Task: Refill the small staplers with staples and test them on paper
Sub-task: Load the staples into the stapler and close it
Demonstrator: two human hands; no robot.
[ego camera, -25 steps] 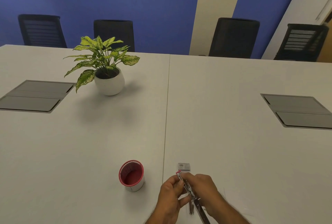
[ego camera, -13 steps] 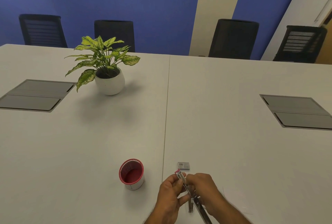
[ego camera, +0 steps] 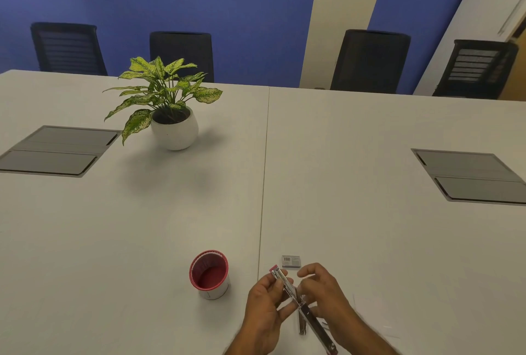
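A small metal stapler (ego camera: 287, 287) with a pink tip is swung wide open, held above the table near the bottom edge of the head view. My left hand (ego camera: 264, 315) grips its upper arm from the left. My right hand (ego camera: 324, 295) pinches the stapler near its hinge, fingers curled over it; whether staples lie between them I cannot tell. The stapler's lower arm (ego camera: 318, 332) points down toward me. A small grey staple box (ego camera: 291, 261) lies on the table just beyond my hands. White paper (ego camera: 378, 323) lies under my right forearm.
A red-lined white cup (ego camera: 210, 275) stands left of my hands. A potted plant (ego camera: 170, 110) sits farther back on the left. Grey cable hatches (ego camera: 57, 152) (ego camera: 469, 175) are set into the white table (ego camera: 355, 212). Black chairs (ego camera: 370, 58) line the far side.
My hands and the open stapler have shifted slightly; my right fingers have spread a little above the stapler's channel. The box and cup stay put.
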